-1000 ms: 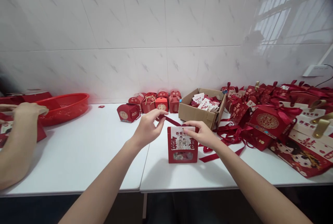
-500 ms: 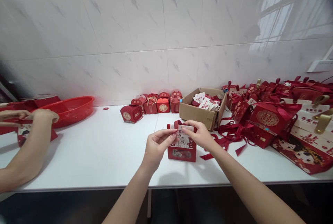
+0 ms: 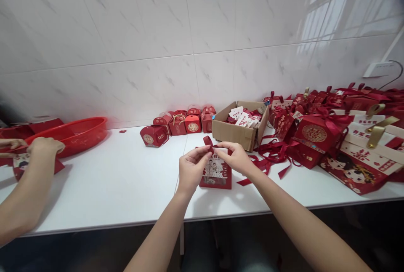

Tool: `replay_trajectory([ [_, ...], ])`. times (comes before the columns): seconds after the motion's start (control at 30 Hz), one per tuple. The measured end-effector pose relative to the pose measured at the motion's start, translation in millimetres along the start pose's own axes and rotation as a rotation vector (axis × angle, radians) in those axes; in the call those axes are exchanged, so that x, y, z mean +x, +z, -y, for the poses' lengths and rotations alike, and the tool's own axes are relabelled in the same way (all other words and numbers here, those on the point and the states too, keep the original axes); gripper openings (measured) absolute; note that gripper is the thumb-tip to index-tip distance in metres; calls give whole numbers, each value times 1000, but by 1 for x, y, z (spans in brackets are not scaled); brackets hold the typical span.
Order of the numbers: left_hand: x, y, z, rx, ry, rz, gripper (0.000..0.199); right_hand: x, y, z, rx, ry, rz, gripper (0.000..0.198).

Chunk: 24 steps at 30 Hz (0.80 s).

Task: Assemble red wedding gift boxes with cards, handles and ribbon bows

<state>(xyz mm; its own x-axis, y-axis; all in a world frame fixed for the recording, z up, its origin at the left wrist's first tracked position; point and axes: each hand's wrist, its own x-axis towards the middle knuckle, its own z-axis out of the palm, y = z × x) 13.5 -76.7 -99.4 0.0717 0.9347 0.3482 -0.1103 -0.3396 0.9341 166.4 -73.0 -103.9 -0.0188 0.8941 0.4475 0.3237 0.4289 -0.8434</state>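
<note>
A red gift box point(image 3: 216, 182) with a white printed front and a small window stands upright on the white table in front of me. From its top rises a dark red ribbon point(image 3: 208, 140) in a loop. My left hand point(image 3: 193, 168) is closed in a pinch on the ribbon at the box's upper left. Opposite it, my right hand point(image 3: 236, 156) also pinches the ribbon, thumb and forefinger close to the left fingertips. The fingers cover the top edge of the box and part of the ribbon.
Behind stand several small red boxes point(image 3: 177, 124) and a cardboard carton point(image 3: 232, 134) of printed cards. Loose red ribbons point(image 3: 273, 150) and a heap of finished-looking boxes point(image 3: 312, 137) fill the right. At left, a co-worker's hand point(image 3: 46, 148) works beside a red basin point(image 3: 85, 131).
My view has shifted slightly to the right. The ribbon loop stands up more plainly above the box, and both hands have stayed at its top.
</note>
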Motion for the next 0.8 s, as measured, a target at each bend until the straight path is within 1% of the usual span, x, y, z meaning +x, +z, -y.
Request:
replay_trajectory([
  [0.17,1,2,9,51,48,-30,23,1,-1,0,19,2,22,25],
  [0.27,0,4,14,101,118,-51,21,2,-1,-2,38,-3,35,25],
  [0.37,-1,7,19,217,242,-102,18,2,-1,-3,37,-8,31,24],
  [0.47,-1,8,23,367,416,-155,17,3,-1,-3,41,-7,32,24],
  [0.57,1,7,25,479,570,-178,18,4,-2,-4,47,5,36,27],
  [0.8,6,4,28,623,741,-141,24,4,-2,-4,82,13,51,25],
])
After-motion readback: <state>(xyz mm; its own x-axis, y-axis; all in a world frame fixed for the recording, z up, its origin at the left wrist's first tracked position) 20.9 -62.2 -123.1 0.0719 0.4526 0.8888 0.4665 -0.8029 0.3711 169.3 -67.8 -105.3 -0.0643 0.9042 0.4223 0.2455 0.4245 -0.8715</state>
